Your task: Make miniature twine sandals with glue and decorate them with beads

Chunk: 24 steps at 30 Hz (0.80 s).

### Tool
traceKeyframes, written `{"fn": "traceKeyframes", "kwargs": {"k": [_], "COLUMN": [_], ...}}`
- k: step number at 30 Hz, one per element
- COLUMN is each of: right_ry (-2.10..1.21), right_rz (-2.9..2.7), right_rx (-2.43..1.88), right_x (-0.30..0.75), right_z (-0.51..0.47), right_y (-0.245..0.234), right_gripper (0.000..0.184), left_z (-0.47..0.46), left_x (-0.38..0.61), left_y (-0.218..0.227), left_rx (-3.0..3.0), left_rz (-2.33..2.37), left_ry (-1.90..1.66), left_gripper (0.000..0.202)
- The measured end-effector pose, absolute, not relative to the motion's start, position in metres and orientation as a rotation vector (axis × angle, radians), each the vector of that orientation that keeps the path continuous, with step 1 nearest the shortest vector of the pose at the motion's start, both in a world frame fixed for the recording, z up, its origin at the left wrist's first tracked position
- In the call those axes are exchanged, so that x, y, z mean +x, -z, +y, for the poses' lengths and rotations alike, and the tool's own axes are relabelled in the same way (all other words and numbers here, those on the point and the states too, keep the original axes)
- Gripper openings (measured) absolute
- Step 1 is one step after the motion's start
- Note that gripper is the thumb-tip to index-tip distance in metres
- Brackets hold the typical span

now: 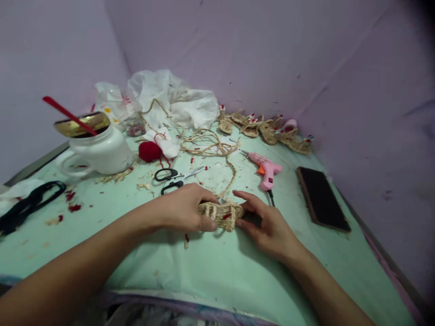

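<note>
A small woven jute piece point(222, 214), shaped like a tiny sandal, lies on the pale green table point(190, 271) between my hands. My left hand point(185, 208) is closed around its left end. My right hand point(267, 222) rests against its right end, fingers curled at it and touching it. A jute cord point(207, 147) runs from the piece back across the table to a loose tangle.
Black-handled scissors point(171, 176) lie just behind my left hand. A pink glue gun point(267, 170) and a dark phone point(321, 198) are to the right. A white jar point(100, 149), red yarn ball point(149, 151), plastic bags point(173, 102) and several finished jute sandals point(268, 129) sit at the back.
</note>
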State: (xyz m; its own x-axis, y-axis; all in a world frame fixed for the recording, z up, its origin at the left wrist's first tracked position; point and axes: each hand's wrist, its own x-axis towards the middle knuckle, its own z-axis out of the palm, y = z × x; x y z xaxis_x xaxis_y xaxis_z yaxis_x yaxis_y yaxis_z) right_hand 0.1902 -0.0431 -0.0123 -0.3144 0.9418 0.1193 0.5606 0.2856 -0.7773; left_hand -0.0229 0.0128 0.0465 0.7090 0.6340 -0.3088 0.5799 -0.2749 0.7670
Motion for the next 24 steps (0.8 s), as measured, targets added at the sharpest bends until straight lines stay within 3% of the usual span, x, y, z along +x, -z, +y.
{"fn": "traceKeyframes", "kwargs": {"k": [8, 15, 21, 24], "right_ry": [-0.798, -0.819, -0.314, -0.217], "right_rz": [-2.004, -1.989, -1.403, -1.244], "right_rx": [-1.401, -1.410, -1.796, -2.104], "right_x": [0.194, 0.191, 0.218, 0.234], "right_z": [-0.046, -0.049, -0.037, -0.022], "right_y": [0.001, -0.003, -0.007, -0.009], "right_gripper": [0.057, 0.054, 0.038, 0.043], "left_z": [0.009, -0.003, 0.001, 0.011], "left_x": [-0.023, -0.016, -0.013, -0.022], "left_y": [-0.043, -0.040, -0.038, -0.048], "left_rx": [1.907, 2.046, 1.930, 1.821], "left_rz": [1.019, 1.062, 1.333, 1.453], "left_ry": [-0.087, -0.156, -0.325, -0.441], "left_gripper": [0.013, 0.023, 0.018, 0.019]}}
